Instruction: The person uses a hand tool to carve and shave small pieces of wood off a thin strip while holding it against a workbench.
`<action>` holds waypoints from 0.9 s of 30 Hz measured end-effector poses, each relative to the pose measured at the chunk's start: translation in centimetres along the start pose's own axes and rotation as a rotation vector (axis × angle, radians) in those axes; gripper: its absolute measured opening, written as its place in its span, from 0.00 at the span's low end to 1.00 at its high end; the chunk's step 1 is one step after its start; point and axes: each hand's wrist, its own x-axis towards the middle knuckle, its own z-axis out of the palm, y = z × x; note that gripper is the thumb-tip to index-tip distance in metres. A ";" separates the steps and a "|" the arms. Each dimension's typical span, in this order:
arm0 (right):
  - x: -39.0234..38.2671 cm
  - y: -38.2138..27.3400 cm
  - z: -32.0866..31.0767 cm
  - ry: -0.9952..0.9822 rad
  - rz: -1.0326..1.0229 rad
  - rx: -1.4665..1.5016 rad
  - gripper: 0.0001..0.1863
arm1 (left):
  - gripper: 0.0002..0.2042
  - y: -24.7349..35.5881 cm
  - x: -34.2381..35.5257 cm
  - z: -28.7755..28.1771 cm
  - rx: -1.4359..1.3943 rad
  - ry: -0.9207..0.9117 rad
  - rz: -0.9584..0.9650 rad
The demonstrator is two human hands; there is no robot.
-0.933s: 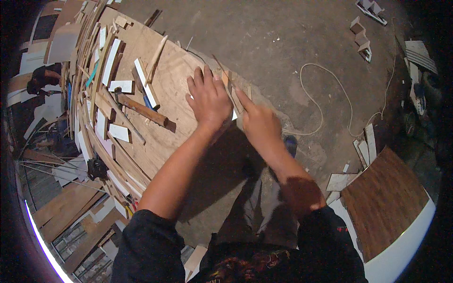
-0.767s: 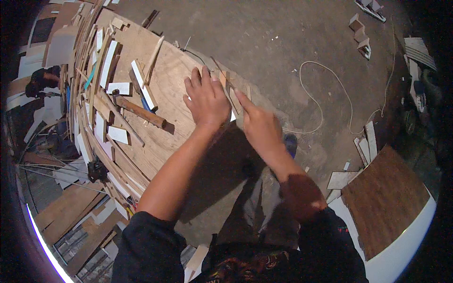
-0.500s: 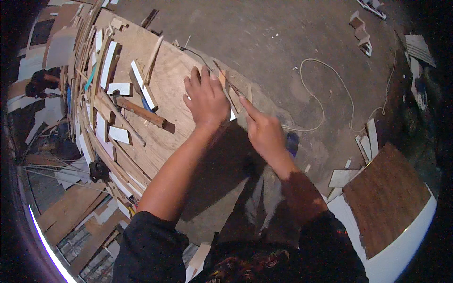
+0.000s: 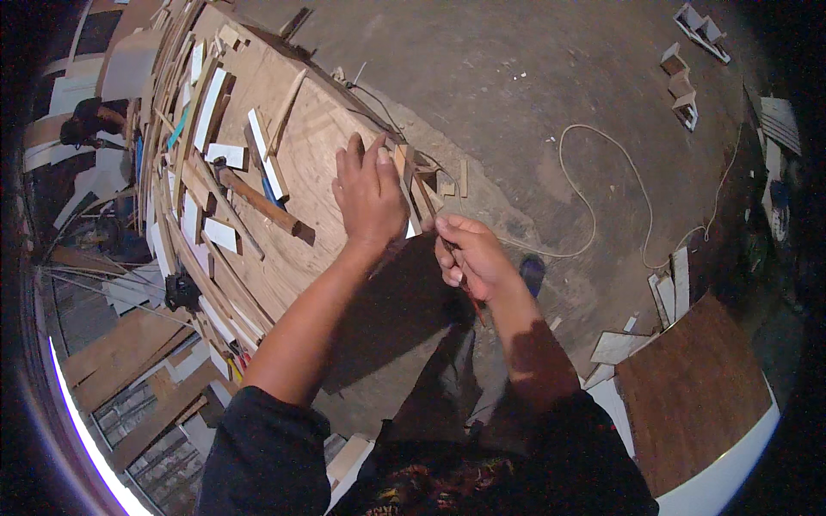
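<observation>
My left hand (image 4: 372,193) lies with fingers stretched out near the corner of a plywood-topped bench (image 4: 301,189). It presses beside a small wooden piece (image 4: 412,230) with a white face at the bench edge. My right hand (image 4: 476,258) is closed around a long thin tool (image 4: 425,196), dark and slim like a file. Its shaft slants up along the edge of the wooden piece, and a reddish end sticks out below my fist. To the left lies a hammer (image 4: 258,202) with a wooden handle, among white-faced wood strips (image 4: 208,107).
Many wood strips line the bench's left side. A pale cord (image 4: 594,198) loops over the floor at the right. A brown board (image 4: 693,396) lies at lower right. Zigzag wooden pieces (image 4: 680,82) stand at the far right. Another person (image 4: 86,125) bends at the far left.
My right hand has drawn back toward me with the tool, and its fingers have turned. My left hand stays at the bench corner. The whole view has shifted slightly.
</observation>
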 end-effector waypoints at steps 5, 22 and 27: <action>-1.3 1.0 -1.5 -0.126 0.028 0.166 0.13 | 0.25 -0.4 -0.1 0.7 -0.015 -0.050 0.183; -0.2 0.5 0.7 -0.110 0.151 0.403 0.17 | 0.22 -0.5 0.2 0.4 0.026 -0.089 0.221; -1.6 -0.5 0.5 0.024 0.143 0.357 0.16 | 0.21 -0.1 0.0 0.2 0.042 -0.079 0.245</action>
